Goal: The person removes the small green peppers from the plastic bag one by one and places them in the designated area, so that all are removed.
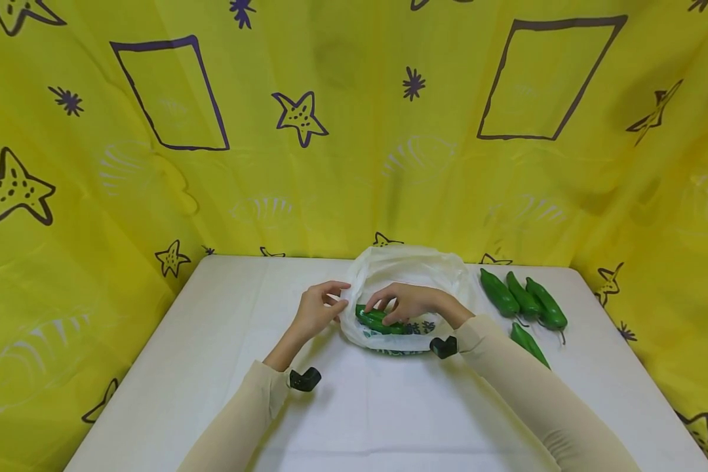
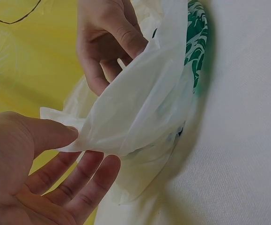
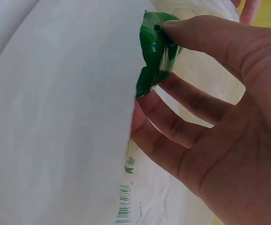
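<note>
A white plastic bag with green print lies on the table, its mouth held toward me. My left hand pinches the rim at the left side; the left wrist view shows the thumb over the bag's edge and the fingers beneath. Inside the mouth, my right hand grips a shiny green pepper between thumb and fingers. In the right wrist view, the bag's wall hides part of that pepper. Whether other peppers lie deeper in the bag, I cannot tell.
Several green peppers lie on the white table to the right of the bag. One of them sits nearer, partly behind my right sleeve. A yellow curtain with star drawings surrounds the table's back and sides.
</note>
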### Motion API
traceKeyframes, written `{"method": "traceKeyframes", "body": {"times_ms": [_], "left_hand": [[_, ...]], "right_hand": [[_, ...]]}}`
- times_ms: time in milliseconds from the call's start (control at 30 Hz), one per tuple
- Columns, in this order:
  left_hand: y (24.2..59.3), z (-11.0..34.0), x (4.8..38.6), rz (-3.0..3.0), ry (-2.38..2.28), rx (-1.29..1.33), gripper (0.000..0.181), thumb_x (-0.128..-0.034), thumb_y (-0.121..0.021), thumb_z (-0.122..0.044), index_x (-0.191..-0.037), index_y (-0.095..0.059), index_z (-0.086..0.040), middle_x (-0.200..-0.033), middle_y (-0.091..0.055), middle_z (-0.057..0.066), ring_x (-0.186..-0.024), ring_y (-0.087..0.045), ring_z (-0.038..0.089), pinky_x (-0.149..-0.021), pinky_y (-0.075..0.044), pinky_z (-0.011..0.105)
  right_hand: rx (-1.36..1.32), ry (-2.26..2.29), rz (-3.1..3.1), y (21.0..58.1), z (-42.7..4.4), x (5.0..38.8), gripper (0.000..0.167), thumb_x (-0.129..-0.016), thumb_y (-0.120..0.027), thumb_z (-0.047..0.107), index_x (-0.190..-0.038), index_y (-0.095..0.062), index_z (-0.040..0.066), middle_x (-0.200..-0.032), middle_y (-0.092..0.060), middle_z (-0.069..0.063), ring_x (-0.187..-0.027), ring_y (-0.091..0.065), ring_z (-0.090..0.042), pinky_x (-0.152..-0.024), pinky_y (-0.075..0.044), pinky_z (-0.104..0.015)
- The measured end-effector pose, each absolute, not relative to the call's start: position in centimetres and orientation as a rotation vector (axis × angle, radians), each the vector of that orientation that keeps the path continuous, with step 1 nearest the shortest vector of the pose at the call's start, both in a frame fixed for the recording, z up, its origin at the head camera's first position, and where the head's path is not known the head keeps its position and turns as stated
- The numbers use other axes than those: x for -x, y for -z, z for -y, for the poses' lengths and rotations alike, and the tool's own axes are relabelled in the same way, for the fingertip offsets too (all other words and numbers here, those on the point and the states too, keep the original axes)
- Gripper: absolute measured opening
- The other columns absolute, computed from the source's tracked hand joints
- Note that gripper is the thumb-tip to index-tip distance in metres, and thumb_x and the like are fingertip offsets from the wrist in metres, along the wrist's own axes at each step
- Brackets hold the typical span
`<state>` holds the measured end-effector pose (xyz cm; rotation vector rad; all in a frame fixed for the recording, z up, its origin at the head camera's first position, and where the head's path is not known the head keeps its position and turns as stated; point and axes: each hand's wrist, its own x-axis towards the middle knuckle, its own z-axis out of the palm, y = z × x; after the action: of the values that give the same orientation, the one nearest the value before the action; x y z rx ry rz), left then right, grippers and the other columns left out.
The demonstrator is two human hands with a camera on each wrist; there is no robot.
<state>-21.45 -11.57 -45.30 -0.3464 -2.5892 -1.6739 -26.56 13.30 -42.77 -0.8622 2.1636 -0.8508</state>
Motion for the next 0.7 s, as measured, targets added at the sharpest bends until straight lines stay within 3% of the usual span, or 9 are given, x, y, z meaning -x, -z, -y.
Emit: {"method": "traceKeyframes", "body": {"times_ms": [700], "left_hand": [[45.1, 11.6, 21.3, 2.578, 1.692, 0.353, 0.033, -0.0907, -0.073, 0.004, -0.123, -0.072, -0.003, -0.104, -0.068, 0.016, -0.078, -0.068, 0.02, -0.065, -0.063, 0.05]], "right_hand": [[0.788, 0.837, -2.293, 41.4, -15.1, 26.6, 0.037, -0.095, -0.073, 0.008, -0.13, -0.068, 0.019, -0.129, -0.06, -0.017, -0.095, -0.067, -0.028, -0.068, -0.062, -0.037]]}}
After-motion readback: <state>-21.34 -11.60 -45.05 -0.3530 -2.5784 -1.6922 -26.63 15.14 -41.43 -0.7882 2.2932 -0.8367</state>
